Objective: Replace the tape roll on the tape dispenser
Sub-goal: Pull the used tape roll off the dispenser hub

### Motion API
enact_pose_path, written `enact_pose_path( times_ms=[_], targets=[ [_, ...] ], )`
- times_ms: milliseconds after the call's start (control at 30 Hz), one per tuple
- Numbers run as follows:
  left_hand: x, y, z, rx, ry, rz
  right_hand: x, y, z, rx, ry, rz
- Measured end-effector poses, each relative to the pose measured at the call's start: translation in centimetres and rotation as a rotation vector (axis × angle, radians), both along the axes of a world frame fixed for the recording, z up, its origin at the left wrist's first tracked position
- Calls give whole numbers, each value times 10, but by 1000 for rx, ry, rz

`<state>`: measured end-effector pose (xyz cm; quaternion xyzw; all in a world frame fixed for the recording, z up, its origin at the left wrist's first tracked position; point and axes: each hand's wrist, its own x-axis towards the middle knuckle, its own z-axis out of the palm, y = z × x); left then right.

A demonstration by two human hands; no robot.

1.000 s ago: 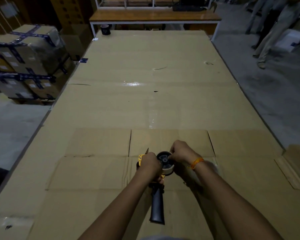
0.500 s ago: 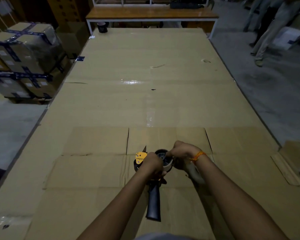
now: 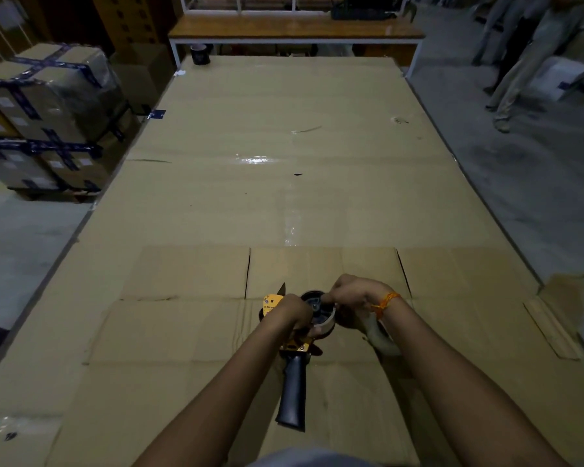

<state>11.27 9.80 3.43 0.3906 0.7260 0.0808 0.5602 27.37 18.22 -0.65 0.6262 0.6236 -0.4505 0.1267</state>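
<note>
A yellow tape dispenser (image 3: 273, 303) with a black handle (image 3: 293, 392) lies on the cardboard-covered table, handle toward me. My left hand (image 3: 292, 313) clamps the yellow frame from above. A tape roll (image 3: 319, 315) sits on the dispenser's black hub. My right hand (image 3: 351, 294) has its fingers on the roll's top edge; an orange thread is tied around that wrist. A pale strip of tape (image 3: 380, 335) trails from under my right wrist onto the cardboard. The dispenser's front blade end is partly hidden by my left hand.
Flattened cardboard (image 3: 284, 183) covers the long table. A dark tape roll (image 3: 200, 54) stands at the far left corner. Wrapped boxes (image 3: 44, 119) are stacked on the left floor. A wooden bench (image 3: 294, 30) stands beyond. People's legs (image 3: 520, 62) are at the far right.
The dispenser and both hands sit slightly lower and nearer in view. My right hand has shifted over the top of the roll, and a pale tape strip now shows under the wrist.
</note>
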Motion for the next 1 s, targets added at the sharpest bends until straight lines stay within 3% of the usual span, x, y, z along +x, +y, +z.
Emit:
enact_pose_path(
  times_ms=[133,300,500,1000],
  targets=[
    [-8,5,-5,-112,-51,-107,1,-3,0,0,1,18],
    [-10,8,-17,-108,-155,62,2,-4,2,-25,19,15],
    [-12,14,-29,-393,-260,133,1,-8,-2,-38,94,-67],
    [-11,-4,-31,-255,-372,325,-6,-15,-2,-11,94,-120]
  ],
)
